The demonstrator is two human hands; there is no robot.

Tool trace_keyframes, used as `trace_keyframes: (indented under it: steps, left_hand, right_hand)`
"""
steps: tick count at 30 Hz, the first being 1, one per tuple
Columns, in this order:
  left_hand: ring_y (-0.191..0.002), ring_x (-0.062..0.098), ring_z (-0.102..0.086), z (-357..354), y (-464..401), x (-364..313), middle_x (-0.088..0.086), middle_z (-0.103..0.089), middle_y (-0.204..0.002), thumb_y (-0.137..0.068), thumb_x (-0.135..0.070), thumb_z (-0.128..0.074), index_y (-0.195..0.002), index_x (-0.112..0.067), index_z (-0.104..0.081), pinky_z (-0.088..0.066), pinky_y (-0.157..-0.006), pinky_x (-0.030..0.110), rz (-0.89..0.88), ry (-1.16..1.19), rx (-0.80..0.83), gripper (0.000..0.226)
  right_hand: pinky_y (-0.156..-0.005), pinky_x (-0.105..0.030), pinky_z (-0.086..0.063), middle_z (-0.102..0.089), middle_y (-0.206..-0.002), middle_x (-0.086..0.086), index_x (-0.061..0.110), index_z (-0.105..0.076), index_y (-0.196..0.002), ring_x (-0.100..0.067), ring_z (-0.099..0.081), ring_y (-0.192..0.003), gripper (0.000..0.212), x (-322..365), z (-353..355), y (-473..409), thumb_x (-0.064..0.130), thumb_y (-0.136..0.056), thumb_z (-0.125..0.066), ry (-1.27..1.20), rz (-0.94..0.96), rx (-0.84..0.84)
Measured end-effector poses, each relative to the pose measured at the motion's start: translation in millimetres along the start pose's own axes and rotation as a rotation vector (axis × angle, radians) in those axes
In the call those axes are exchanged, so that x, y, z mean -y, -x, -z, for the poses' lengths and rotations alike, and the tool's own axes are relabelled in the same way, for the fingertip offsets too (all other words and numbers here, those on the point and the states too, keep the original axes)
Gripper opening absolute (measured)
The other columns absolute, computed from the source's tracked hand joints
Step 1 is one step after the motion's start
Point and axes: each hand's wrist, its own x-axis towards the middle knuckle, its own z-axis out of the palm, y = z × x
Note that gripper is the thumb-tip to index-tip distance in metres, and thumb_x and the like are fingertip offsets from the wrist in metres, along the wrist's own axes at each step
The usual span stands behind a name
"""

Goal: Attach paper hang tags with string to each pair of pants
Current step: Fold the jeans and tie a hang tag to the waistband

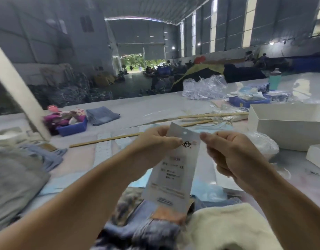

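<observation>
Pinching the hang tag (171, 170) upright above the pants (152, 230) on the counter (137, 109), left hand (155, 143) steadies its punched top while right hand (226, 150), fingers curled, nips the edge, likely for stringing.

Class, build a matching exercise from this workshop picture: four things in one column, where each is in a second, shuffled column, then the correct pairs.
Things:
1. hang tag
2. folded jeans
3. white box
4. blue tray

Places:
A. far right of the table
B. held up between both hands
C. left on the table, full of colourful scraps
D. lying flat just right of the blue tray

Pairs: 1-B, 2-D, 3-A, 4-C
</observation>
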Motion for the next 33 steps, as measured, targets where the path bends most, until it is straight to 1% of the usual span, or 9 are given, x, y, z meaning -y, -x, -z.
trace_keyframes:
  steps: [3, 5, 7, 9, 12, 15, 19, 28, 33]
  left_hand:
    - [-0.064, 0.024, -0.067, 27, 59, 9, 0.012, -0.074, -0.086, -0.092, -0.005, -0.061, -0.102, -0.016, -0.066, -0.053, -0.059, 0.032, 0.037, 0.010, -0.132, 0.015]
    - [-0.066, 0.025, -0.070, 38, 93, 21, 0.010, -0.076, -0.086, -0.086, -0.012, -0.067, -0.095, -0.024, -0.067, -0.054, -0.059, 0.034, 0.041, -0.033, -0.181, 0.015]
    - [-0.067, 0.023, -0.072, 42, 119, 35, 0.006, -0.076, -0.084, -0.074, -0.022, -0.063, -0.089, -0.032, -0.070, -0.055, -0.058, 0.035, 0.046, -0.081, -0.205, 0.020]
    - [-0.068, 0.020, -0.072, 44, 134, 50, 0.003, -0.076, -0.082, -0.072, -0.022, -0.061, -0.090, -0.030, -0.072, -0.058, -0.062, 0.037, 0.058, -0.152, -0.238, 0.022]
    - [-0.067, 0.013, -0.070, 40, 143, 72, -0.004, -0.074, -0.081, -0.084, -0.016, -0.061, -0.086, -0.028, -0.071, -0.056, -0.063, 0.028, 0.032, -0.269, -0.290, 0.016]
    - [-0.083, -0.001, -0.057, 39, 138, 82, -0.018, -0.065, -0.090, -0.083, -0.023, -0.059, -0.079, -0.028, -0.065, -0.044, -0.071, 0.011, -0.143, -0.662, -0.393, 0.009]
    - [-0.060, 0.004, -0.050, 38, 124, 81, -0.014, -0.057, -0.068, -0.083, -0.024, -0.051, -0.077, -0.030, -0.055, -0.037, -0.053, 0.023, -0.062, -0.675, -0.184, 0.009]
    - [-0.070, 0.005, -0.051, 35, 129, 94, -0.008, -0.058, -0.074, -0.088, -0.026, -0.048, -0.078, -0.025, -0.050, -0.034, -0.057, 0.026, 0.048, -0.721, -0.251, 0.010]
    - [-0.082, 0.013, -0.056, 33, 147, 94, -0.004, -0.061, -0.080, -0.094, -0.033, -0.048, -0.091, -0.019, -0.050, -0.041, -0.072, 0.031, 0.061, -0.769, -0.220, 0.015]
  right_hand:
    - [-0.037, -0.016, -0.019, -0.031, -0.047, -0.002, 0.020, -0.045, -0.056, -0.012, -0.017, -0.038, 0.037, 11, -33, 19, 0.025, -0.071, -0.079, -0.057, 0.019, 0.065]
    - [-0.037, -0.014, -0.020, -0.035, -0.043, 0.000, 0.016, -0.044, -0.069, -0.009, -0.018, -0.034, 0.032, 16, -55, 33, 0.005, -0.085, -0.069, -0.078, 0.009, 0.157]
    - [-0.036, -0.013, -0.019, -0.051, -0.045, -0.003, 0.010, -0.052, -0.086, -0.008, -0.021, -0.031, 0.013, 20, -76, 44, 0.000, -0.093, -0.056, -0.005, 0.008, 0.245]
    - [-0.036, -0.015, -0.018, -0.068, -0.060, -0.011, 0.011, -0.059, -0.103, -0.008, -0.022, -0.031, 0.017, 19, -93, 52, -0.001, -0.096, -0.050, 0.107, 0.013, 0.296]
    - [-0.036, -0.017, -0.020, -0.072, -0.070, -0.008, 0.009, -0.070, -0.090, -0.007, -0.024, -0.032, 0.027, 17, -109, 61, -0.008, -0.092, -0.049, 0.179, 0.006, 0.319]
    - [-0.036, -0.015, -0.020, -0.061, -0.049, 0.004, 0.009, -0.070, -0.071, -0.006, -0.023, -0.030, 0.038, 15, -114, 69, -0.016, -0.085, -0.045, 0.171, -0.001, 0.289]
    - [-0.037, -0.017, -0.020, -0.052, -0.052, -0.006, 0.009, -0.069, -0.066, -0.009, -0.024, -0.034, 0.029, 9, -117, 74, -0.011, -0.082, -0.056, 0.139, -0.083, 0.246]
    - [-0.038, -0.017, -0.029, -0.046, -0.050, 0.004, 0.011, -0.059, -0.065, -0.005, -0.037, -0.037, 0.022, -1, -120, 70, 0.002, -0.077, -0.076, 0.299, -0.062, 0.255]
    - [-0.038, -0.016, -0.030, -0.044, -0.049, 0.009, 0.004, -0.059, -0.074, -0.002, -0.035, -0.035, 0.023, -6, -121, 66, 0.017, -0.080, -0.077, 0.408, -0.079, 0.216]
